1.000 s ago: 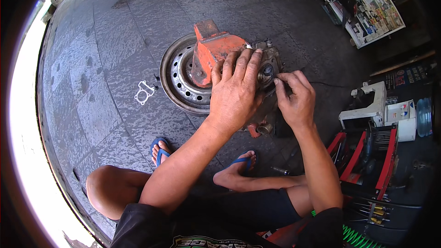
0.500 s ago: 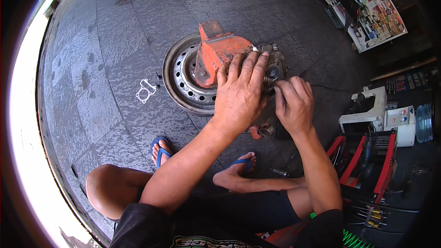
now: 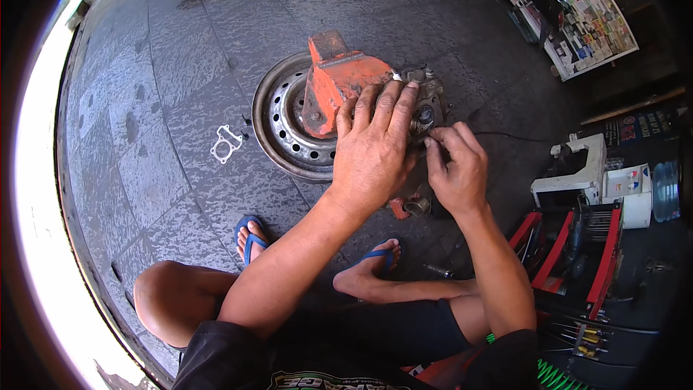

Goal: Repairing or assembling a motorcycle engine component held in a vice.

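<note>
A grimy metal cylinder head (image 3: 426, 117) sits against the right side of an orange bench vise (image 3: 350, 76). My left hand (image 3: 372, 144) lies over it, fingers stretched across its top and thumb hidden beneath, holding it. My right hand (image 3: 458, 166) is at the head's near right edge, thumb and forefinger pinched together. What they hold, if anything, is too small to make out. The vise stands on a steel wheel rim (image 3: 267, 141) on the floor. My left hand hides the near part of the vise and head.
A metal gasket (image 3: 227, 144) lies on the tiled floor (image 3: 170, 166) left of the rim. An orange-and-metal part (image 3: 415, 206) sits below my hands. To the right stand a red tool rack (image 3: 605, 263), a white frame (image 3: 588, 166) and a white container (image 3: 626, 191). My sandalled feet flank the near floor.
The view has shifted very slightly. My right fingers have moved a little at the head's edge, while my left hand stays on it.
</note>
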{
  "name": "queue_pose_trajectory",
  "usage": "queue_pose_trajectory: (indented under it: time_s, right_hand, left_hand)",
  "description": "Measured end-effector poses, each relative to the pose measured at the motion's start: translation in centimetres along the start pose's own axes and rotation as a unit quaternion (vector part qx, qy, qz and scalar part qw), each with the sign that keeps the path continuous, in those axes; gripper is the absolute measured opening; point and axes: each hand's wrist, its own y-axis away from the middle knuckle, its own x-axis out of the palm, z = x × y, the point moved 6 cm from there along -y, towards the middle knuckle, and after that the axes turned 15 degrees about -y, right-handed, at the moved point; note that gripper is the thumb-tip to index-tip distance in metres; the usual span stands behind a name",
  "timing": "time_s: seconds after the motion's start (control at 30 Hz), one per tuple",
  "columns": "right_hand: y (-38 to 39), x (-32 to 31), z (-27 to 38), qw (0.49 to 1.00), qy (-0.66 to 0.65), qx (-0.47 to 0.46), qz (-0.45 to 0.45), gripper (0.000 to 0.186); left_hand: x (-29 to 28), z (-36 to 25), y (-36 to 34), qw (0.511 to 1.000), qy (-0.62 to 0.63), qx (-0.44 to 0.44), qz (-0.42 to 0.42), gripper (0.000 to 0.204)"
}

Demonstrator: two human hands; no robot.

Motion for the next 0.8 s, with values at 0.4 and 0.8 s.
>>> queue_pose_trajectory:
  time_s: [0.4, 0.8]
  right_hand:
    - [0.1, 0.9, 0.5, 0.993, -0.070, 0.077, -0.053, 0.007]
    - [0.1, 0.4, -0.4, 0.987, -0.056, 0.135, -0.071, 0.006]
  left_hand:
    - [0.2, 0.0, -0.1, 1.000, -0.003, 0.002, -0.009, 0.098]
    - [0.0, -0.1, -0.2, 1.000, 0.001, 0.001, -0.005, 0.099]
